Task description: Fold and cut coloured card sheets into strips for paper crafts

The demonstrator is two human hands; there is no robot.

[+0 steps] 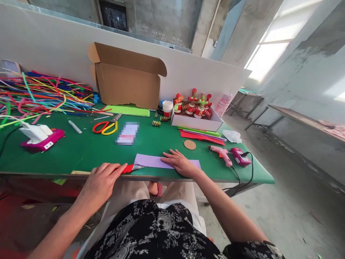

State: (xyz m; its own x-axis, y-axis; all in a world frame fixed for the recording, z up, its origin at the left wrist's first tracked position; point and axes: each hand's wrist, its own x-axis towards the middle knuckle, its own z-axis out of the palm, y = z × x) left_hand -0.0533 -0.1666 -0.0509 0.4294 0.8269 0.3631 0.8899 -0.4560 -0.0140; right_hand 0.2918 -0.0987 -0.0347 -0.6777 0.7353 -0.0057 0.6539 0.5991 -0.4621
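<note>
A lilac paper sheet [151,160] lies at the near edge of the green table [88,149]. My right hand [180,163] rests flat on it with fingers spread, pressing it down. My left hand [101,181] is closed on the red handle of a utility knife [132,168], whose blade tip touches the left end of the paper. A small brown cardboard disc [190,144] lies just beyond the sheet.
Red-and-yellow scissors [106,126], a pile of coloured pipe cleaners [40,93], an open cardboard box [126,77], a white box of red figurines [195,113], stacked coloured paper [202,135], a pink glue gun [222,154] and a white glue gun on a magenta stand [40,138] are on the table.
</note>
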